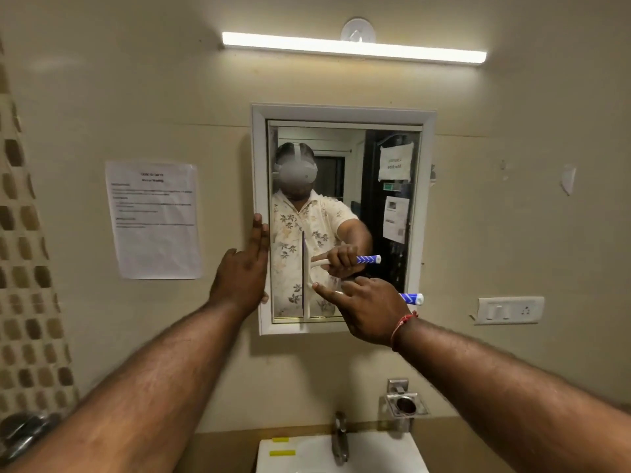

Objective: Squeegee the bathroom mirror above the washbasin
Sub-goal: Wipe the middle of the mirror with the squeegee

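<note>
The white-bladed squeegee with a blue-and-white patterned handle (306,302) stands with its blade upright against the glass in the lower left part of the white-framed rectangular mirror (358,158) at frame centre. The right hand (367,308) grasps the handle, fingers curled round it and forefinger extended toward the blade. The left hand (242,271) rests flat on the mirror's left frame, fingers straight. Below, at the bottom edge, sit a white washbasin (375,452) and metal tap (339,442).

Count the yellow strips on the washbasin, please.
2, both on the left rim of the washbasin: one yellow strip at the back, another just in front. More may hide below the frame.
</note>
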Tool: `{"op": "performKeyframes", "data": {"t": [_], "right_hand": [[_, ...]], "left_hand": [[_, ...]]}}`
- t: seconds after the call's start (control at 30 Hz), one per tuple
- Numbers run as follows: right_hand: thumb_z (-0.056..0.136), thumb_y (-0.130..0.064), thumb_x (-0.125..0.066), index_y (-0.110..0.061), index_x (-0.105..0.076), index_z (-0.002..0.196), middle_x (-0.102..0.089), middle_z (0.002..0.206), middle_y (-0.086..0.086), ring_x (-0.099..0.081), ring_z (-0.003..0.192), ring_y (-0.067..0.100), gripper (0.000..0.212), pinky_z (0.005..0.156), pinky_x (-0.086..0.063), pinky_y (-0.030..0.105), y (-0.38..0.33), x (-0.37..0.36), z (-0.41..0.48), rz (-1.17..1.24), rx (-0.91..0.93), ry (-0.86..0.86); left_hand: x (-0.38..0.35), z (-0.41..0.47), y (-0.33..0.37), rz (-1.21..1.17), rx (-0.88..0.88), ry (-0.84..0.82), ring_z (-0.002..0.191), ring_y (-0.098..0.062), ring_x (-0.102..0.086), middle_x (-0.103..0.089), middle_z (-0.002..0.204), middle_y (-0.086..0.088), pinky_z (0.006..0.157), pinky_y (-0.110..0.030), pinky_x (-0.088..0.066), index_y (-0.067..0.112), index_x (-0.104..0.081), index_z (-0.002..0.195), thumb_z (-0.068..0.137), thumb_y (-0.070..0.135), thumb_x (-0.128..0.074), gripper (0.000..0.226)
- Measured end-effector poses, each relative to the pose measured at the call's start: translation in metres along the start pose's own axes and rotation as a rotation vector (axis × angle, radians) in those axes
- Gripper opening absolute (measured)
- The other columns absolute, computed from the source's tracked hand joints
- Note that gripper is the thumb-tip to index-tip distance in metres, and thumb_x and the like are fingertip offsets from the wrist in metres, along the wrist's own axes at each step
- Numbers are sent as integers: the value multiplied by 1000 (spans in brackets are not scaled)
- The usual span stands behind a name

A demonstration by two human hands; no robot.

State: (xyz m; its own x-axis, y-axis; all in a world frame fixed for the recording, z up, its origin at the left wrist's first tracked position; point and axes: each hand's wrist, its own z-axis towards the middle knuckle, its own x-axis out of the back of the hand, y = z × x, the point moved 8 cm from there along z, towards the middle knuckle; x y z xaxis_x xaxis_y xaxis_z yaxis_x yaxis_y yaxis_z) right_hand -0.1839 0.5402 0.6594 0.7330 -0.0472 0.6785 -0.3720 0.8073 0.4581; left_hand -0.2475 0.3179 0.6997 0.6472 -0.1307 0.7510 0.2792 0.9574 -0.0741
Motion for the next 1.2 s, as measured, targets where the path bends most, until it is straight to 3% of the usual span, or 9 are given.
{"op": "performKeyframes", "data": {"t": [0.17, 0.37, 0.63, 0.83, 1.2], "right_hand": [[102, -29, -48, -37, -32, 166, -64, 91, 0, -59, 78, 24, 67, 61, -50, 39, -26, -14, 28, 20, 1, -8], [99, -25, -59, -34, -39, 164, -64, 89, -1, -58, 79, 21, 69, 61, -29, 33, -50, -16, 48, -16, 16, 7], [98, -23, -54, -35, -33, 166, -67, 93, 1, -61, 87, 23, 73, 66, -36, 34, -49, -28, 53, -6, -15, -56], [97, -23, -57, -34, -36, 165, -67, 93, 2, -62, 84, 22, 72, 64, -45, 34, -48, -22, 57, -31, -11, -52], [97, -23, -57, -33, -34, 166, -64, 86, 0, -62, 73, 20, 73, 58, -49, 34, -51, -22, 62, -20, -8, -54]], "left_hand": [[-7, -4, -5, -28, -17, -12, 91, -34, -54, 42, 178, -1, 79, -42, -55, 14, 19, 175, 68, 14, -105, 163], [-9, -8, -7, 54, -44, -19, 90, -29, -54, 41, 178, -9, 82, -40, -54, 8, 14, 175, 74, 22, -103, 156], [-20, -11, -10, 44, -60, -1, 83, -26, -48, 36, 180, -8, 76, -41, -57, 9, 13, 175, 75, 14, -102, 153], [-23, -13, -10, 45, -65, 14, 84, -23, -43, 34, 181, -10, 81, -39, -56, 9, 15, 175, 80, 9, -96, 146], [-28, -11, -11, 32, -55, 26, 84, -27, -57, 34, 181, -11, 92, -47, -60, 8, 11, 176, 74, 10, -100, 150]]}}
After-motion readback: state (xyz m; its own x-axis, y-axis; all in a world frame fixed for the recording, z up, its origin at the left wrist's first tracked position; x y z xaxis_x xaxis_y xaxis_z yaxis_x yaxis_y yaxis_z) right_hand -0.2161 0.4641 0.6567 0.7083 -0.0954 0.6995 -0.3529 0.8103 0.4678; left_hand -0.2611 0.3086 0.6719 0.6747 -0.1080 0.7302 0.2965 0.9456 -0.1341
